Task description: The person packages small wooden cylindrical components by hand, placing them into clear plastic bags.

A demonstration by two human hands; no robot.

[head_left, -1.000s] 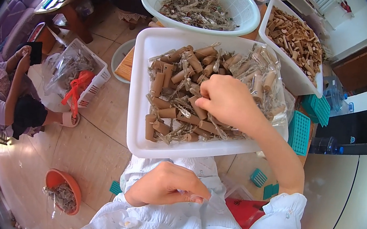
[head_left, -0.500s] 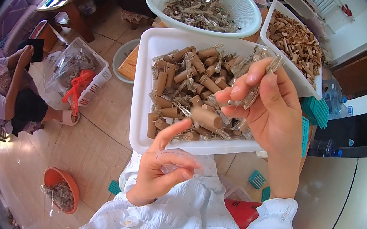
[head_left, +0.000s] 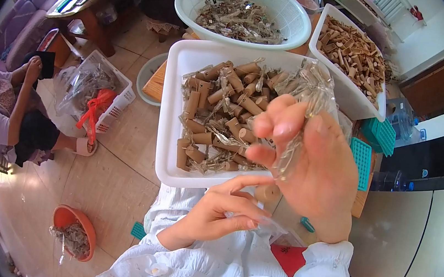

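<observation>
My right hand (head_left: 323, 173) is raised over the right side of a white tub (head_left: 168, 104). Its thumb and fingers close on a bundle of crinkled, clear plastic slips (head_left: 289, 160) with small shiny bits. Lower and to the left, my left hand (head_left: 218, 213) is closed on a thin piece of clear plastic film (head_left: 272, 223), its index finger reaching toward my right hand. A tan cylinder (head_left: 267, 193) shows just beyond those fingers, partly hidden; whether it is held cannot be made out. Inside the tub lie many brown cardboard-like cylinders (head_left: 248, 105) mixed with clear plastic slips.
Behind the tub stands a pale green basin (head_left: 182, 9) of plastic-wrapped pieces. A white tray (head_left: 346, 71) of wood-coloured chips is at the far right, near teal perforated racks (head_left: 360, 161). Leftward, a person (head_left: 10, 101) sits by a white crate (head_left: 122, 93); an orange bucket (head_left: 89, 219) stands below.
My left hand has moved right, toward my right hand. My right hand has come lower and turned, still gripping the plastic slips. The tan cylinder has shifted down and right, past the tub's near rim.
</observation>
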